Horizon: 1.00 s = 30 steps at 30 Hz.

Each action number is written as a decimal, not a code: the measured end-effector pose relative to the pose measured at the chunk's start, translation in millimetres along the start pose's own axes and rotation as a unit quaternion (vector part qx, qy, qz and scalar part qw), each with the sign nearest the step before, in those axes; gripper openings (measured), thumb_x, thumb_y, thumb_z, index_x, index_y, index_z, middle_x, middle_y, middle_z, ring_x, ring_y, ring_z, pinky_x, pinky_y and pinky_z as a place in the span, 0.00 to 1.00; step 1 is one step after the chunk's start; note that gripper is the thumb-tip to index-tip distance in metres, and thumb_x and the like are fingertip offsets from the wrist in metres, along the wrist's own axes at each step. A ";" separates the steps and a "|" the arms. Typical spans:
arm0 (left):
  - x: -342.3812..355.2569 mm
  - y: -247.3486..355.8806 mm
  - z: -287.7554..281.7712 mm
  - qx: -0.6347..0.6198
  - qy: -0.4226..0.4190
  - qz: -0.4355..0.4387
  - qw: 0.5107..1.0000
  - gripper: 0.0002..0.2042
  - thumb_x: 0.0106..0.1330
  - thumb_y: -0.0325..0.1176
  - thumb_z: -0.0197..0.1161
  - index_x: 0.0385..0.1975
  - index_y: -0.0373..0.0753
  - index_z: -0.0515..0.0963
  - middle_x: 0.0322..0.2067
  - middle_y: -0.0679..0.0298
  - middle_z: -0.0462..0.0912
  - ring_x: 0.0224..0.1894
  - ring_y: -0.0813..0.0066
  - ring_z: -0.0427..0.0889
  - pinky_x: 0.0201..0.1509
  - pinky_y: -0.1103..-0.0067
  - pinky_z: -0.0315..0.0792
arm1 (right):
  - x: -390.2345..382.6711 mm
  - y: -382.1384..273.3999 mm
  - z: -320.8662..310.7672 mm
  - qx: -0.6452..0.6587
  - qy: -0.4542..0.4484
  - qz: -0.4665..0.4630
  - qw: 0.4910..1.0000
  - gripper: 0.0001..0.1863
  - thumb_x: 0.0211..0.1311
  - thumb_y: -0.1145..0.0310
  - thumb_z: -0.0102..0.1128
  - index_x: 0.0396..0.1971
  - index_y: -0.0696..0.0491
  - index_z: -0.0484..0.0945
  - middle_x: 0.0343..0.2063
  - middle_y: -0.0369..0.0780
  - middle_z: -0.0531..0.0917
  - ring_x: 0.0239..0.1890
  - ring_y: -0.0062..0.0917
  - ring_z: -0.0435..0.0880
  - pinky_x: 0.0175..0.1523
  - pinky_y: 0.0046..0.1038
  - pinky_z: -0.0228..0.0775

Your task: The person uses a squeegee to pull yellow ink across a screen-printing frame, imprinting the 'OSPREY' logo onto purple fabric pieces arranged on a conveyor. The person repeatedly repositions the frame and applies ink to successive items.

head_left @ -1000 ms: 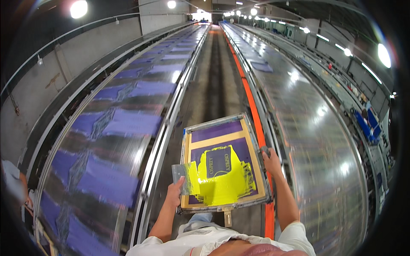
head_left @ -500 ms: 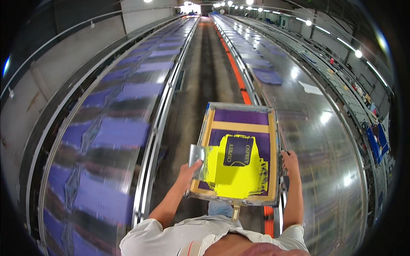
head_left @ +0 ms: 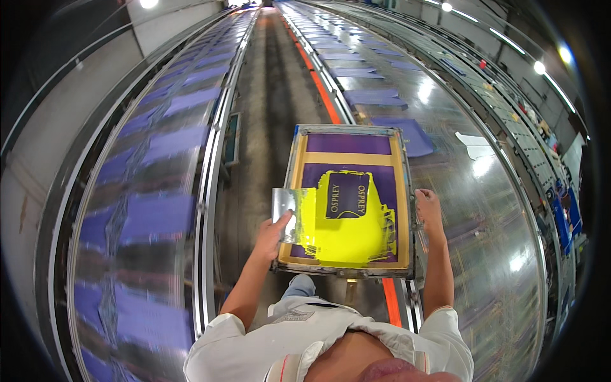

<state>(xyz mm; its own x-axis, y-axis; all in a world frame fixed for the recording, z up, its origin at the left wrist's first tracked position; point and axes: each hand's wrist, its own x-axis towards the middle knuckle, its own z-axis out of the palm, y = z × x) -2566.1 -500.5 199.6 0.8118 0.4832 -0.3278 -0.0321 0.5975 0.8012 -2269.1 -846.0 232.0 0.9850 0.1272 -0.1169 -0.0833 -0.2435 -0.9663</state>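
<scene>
Left hand (head_left: 273, 234) is pinching a flat scraper (head_left: 282, 205), thumb lying on the upper face, other fingers mostly hidden. Scraper is overlapping the left side of the frame (head_left: 344, 272): bare grey half sticking out left, inner half carrying yellow ink (head_left: 347, 245). Can't tell if the blade is pressing on anything.

Right hand (head_left: 429, 209) is curling into a near-fist at the frame's right side. Contents hidden; can't tell if it's holding a handle or the rim itself.

Frame is sitting in front of the person's torso, above the aisle floor (head_left: 273, 102), upper right part covering some of the right table's edge in view. Can't tell if anything is supporting it underneath. Tan strips (head_left: 356, 159) are edging and crossing its purple panel (head_left: 347, 144). Ink is covering much of the lower section, surrounding a dark rectangular patch (head_left: 347, 194). Short tab (head_left: 351, 291) is projecting below the lower rim.

Left table (head_left: 153, 261) is carrying purple pieces (head_left: 159, 213) down its length. Right table (head_left: 490, 254) is carrying more toward the far end, the nearest purple piece (head_left: 410, 137) lying just beside the frame's upper right corner. White sheet (head_left: 476, 146) is lying farther right. Orange strip (head_left: 391, 302) is running alongside that table.
</scene>
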 end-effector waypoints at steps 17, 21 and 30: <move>575.6 72.0 288.4 0.259 -0.323 -0.048 0.909 0.30 0.61 0.52 0.75 0.54 0.33 0.82 0.51 0.62 0.84 0.53 0.75 0.80 0.61 0.72 0.67 | 279.2 27.6 -28.2 0.109 0.364 0.091 0.921 0.16 0.73 0.57 0.60 0.49 0.53 0.77 0.20 0.30 0.69 0.15 0.11 0.61 0.18 0.22 0.50; 690.4 74.1 357.0 0.327 -0.327 -0.096 0.881 0.31 0.59 0.53 0.76 0.52 0.32 0.82 0.47 0.62 0.85 0.53 0.74 0.80 0.61 0.73 0.67 | 322.1 41.8 3.0 0.131 0.453 0.103 0.876 0.14 0.71 0.60 0.62 0.48 0.54 0.78 0.22 0.30 0.72 0.19 0.12 0.66 0.21 0.21 0.55; 859.6 95.8 392.1 0.272 -0.456 -0.139 0.836 0.24 0.66 0.46 0.72 0.53 0.35 0.81 0.53 0.62 0.83 0.54 0.74 0.81 0.59 0.73 0.71 | 429.5 23.5 102.5 0.007 0.568 0.118 0.814 0.16 0.65 0.63 0.63 0.46 0.59 0.82 0.39 0.38 0.84 0.42 0.26 0.80 0.49 0.31 0.72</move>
<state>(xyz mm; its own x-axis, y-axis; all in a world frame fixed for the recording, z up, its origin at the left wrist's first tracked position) -1642.7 -278.9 190.8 0.8584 -0.4637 -0.2193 0.2998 0.1066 0.9480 -1863.6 -698.5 135.6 0.4450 -0.8953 -0.0194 -0.2847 -0.1209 -0.9510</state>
